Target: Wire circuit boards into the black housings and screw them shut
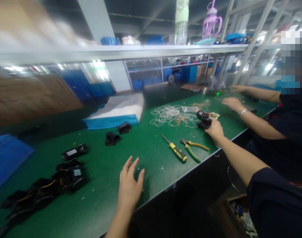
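My left hand (129, 185) hovers flat over the green table (146, 145) near its front edge, fingers stretched and apart, holding nothing. My right hand (215, 129) reaches out to the right, its fingers closed on a small black part (203, 124). A second black part (202, 114) and a small pale tray (214, 115) lie just beyond it. A yellow-handled screwdriver (177, 151) and yellow-handled pliers (193, 147) lie between my two hands.
Several black parts with yellow wires (66, 175) are heaped at the left. Two more black pieces (112, 138) sit mid-table. A tangle of thin wire frames (169, 115) lies further back. A co-worker's hands (232, 104) work at the right. A blue-and-white bag (116, 112) lies behind.
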Motion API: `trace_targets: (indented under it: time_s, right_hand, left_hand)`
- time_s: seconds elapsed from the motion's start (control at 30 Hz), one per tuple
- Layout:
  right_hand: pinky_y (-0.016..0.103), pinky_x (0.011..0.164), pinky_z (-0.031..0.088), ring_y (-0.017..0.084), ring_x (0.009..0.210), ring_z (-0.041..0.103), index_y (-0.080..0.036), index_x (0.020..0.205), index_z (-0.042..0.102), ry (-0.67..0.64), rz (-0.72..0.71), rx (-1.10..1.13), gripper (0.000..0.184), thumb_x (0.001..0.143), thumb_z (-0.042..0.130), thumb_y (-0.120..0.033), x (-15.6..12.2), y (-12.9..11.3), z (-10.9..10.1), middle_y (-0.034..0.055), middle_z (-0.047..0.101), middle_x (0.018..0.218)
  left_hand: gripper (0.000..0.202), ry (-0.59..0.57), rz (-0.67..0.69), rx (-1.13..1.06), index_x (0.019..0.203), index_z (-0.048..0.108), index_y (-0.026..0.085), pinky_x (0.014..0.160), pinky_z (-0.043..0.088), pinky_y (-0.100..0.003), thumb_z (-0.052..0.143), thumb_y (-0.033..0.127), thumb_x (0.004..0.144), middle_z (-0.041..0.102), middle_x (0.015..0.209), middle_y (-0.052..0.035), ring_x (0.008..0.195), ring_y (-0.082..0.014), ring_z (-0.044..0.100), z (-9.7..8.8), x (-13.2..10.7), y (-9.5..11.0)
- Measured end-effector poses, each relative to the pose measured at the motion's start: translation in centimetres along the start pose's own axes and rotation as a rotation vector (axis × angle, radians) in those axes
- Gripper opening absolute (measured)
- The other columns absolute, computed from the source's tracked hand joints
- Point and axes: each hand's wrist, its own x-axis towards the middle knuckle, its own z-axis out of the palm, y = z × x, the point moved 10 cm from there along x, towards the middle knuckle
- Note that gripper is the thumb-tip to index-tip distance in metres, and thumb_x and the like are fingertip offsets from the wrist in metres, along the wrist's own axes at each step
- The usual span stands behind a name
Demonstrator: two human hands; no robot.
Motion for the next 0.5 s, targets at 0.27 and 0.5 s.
trace_targets:
  time_s: [0.27,0.5]
  right_hand:
    - [0.042,0.091,0.044,0.029,0.103,0.057,-0.006,0.123,0.047,0.158,-0.109,0.192,0.077,0.059,0.078,-0.034,0.3,-8.6,-6.5,0.0179,0.058,0.114]
    - [0.043,0.090,0.048,0.027,0.103,0.058,-0.014,0.125,0.045,-0.113,-0.344,0.406,0.071,0.063,0.075,-0.034,-11.5,-22.7,-2.7,0.0125,0.058,0.115]
  left_hand:
    - [0.034,-0.046,-0.007,-0.150,0.121,0.057,0.027,0.109,0.037,-0.044,0.050,0.033,0.088,0.043,0.140,-0.0048,0.129,-0.0222,0.042,-0.7,-0.6,1.0]
    - [0.039,-0.021,-0.055,-0.399,0.127,0.050,0.027,0.093,0.051,-0.035,0.051,0.035,0.089,0.043,0.139,-0.0073,0.122,-0.0203,0.049,-1.6,-0.9,2.2]
